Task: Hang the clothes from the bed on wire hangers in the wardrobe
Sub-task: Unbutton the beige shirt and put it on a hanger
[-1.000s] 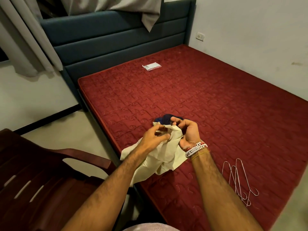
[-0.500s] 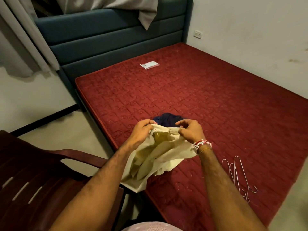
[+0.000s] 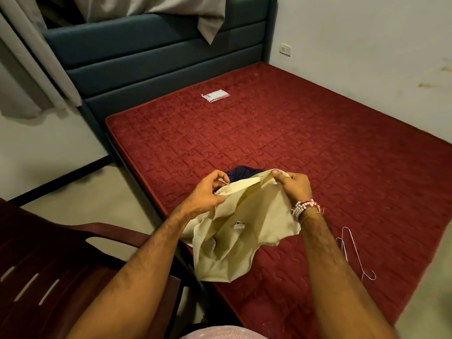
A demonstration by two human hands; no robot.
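Left hand [image 3: 206, 192]: fingers curling round, pinching one edge of the cream cotton garment [image 3: 230, 231].
Right hand [image 3: 294, 188]: gripping the opposite edge.
Garment: hanging above the red quilted mattress [image 3: 281, 133] edge.
Thin wire hangers [image 3: 354, 253]: lying on the mattress, right.
Dark navy cloth [image 3: 241, 172]: lying behind the hands.

Single head-worn wide view, looking forward and down, close above the bed [image 3: 293, 143] corner

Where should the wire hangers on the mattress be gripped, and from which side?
Likely the necks just under the hooks, coming from above on the right: the wire hangers lie flat on the mattress, stacked together, hooks toward the near edge, so one pinch gathers them.
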